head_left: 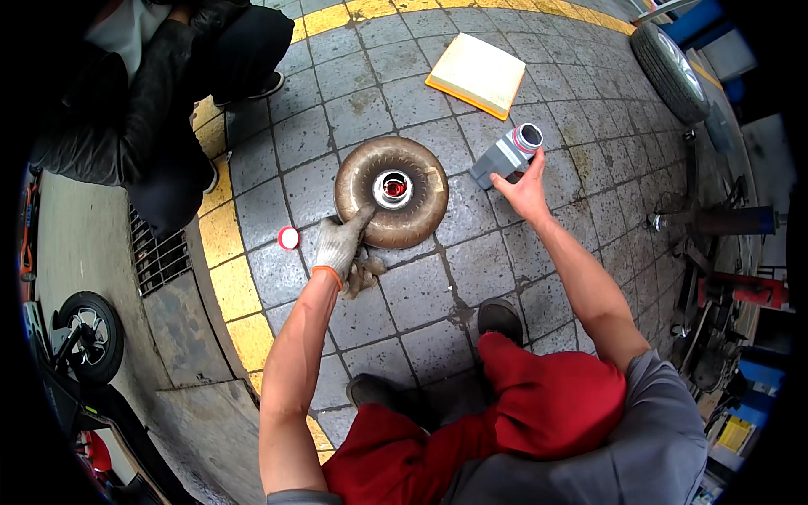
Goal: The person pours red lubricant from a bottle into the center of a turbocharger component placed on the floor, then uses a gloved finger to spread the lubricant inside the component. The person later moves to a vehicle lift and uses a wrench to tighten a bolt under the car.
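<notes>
A brown, doughnut-shaped torque converter (353,181) lies flat on the tiles, with reddish fluid showing in its central hub (393,189). My left hand (339,242), in a grey-white knitted glove with an orange cuff, touches its near-left rim, the index finger stretched toward the hub. My bare right hand (526,187) grips a grey plastic bottle (498,162) to the right of the converter. The bottle is tilted, and its uncapped mouth faces up and right. Left of the gloved hand sits a red-and-white bottle cap (289,238). A crumpled, dirty glove (363,278) lies beside my left wrist.
A rectangular air filter (478,71) with an orange edge lies beyond the converter. At the far left a person in dark clothes (168,109) crouches near the yellow line. A wheel (671,71) stands far right, above tools and red equipment (741,290). A floor grate (157,252) is at left.
</notes>
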Demonstrator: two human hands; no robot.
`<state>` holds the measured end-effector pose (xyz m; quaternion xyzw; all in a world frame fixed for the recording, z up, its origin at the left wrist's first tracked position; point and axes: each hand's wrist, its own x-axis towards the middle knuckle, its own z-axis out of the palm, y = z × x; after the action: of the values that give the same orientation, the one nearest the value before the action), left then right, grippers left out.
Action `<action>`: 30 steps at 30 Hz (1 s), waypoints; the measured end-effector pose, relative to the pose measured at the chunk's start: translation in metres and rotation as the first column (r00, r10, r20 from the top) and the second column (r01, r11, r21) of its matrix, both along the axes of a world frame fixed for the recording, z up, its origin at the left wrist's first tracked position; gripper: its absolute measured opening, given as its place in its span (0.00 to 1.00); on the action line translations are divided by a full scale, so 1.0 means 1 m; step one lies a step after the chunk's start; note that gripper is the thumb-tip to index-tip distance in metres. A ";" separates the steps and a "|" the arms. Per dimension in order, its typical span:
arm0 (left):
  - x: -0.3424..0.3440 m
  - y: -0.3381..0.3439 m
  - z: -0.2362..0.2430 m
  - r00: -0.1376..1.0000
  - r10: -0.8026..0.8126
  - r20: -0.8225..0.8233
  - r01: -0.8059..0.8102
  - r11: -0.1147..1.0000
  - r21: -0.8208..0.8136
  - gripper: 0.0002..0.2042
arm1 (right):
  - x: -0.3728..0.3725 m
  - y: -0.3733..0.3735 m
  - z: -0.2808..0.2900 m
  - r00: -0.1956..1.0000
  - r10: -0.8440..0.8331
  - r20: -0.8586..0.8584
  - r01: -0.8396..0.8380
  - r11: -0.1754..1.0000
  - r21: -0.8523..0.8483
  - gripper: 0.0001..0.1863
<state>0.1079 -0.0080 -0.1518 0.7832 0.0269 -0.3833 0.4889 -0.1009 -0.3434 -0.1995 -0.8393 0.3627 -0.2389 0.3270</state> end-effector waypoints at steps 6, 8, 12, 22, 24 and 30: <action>0.004 0.006 -0.013 0.999 -0.017 0.051 0.016 1.000 0.010 0.48 | 0.001 -0.001 -0.002 1.000 0.007 0.006 -0.007 1.000 -0.011 0.68; 0.007 0.009 -0.023 0.993 -0.019 0.113 0.022 0.999 -0.033 0.45 | 0.002 0.000 -0.002 1.000 0.009 0.010 -0.009 1.000 -0.012 0.68; -0.002 0.008 -0.007 0.999 -0.040 0.001 0.040 0.998 -0.058 0.45 | -0.007 -0.007 -0.005 1.000 -0.001 0.016 0.001 1.000 0.017 0.68; -0.004 0.013 -0.035 0.999 -0.040 0.006 0.039 0.997 0.059 0.42 | -0.005 -0.005 -0.002 1.000 -0.003 0.008 0.003 1.000 0.017 0.68; -0.004 0.026 -0.058 0.999 0.017 0.049 -0.022 0.994 0.106 0.41 | 0.006 0.000 -0.001 0.999 0.017 0.031 -0.018 1.000 0.018 0.68; -0.066 -0.002 -0.029 0.887 0.139 -0.441 -0.184 0.981 -0.061 0.38 | -0.002 -0.001 -0.003 1.000 -0.022 0.001 0.022 1.000 -0.001 0.67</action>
<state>0.0419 -0.0104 -0.1807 0.6470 0.1810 -0.5072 0.5397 -0.1030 -0.3449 -0.2026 -0.8354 0.3717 -0.2429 0.3240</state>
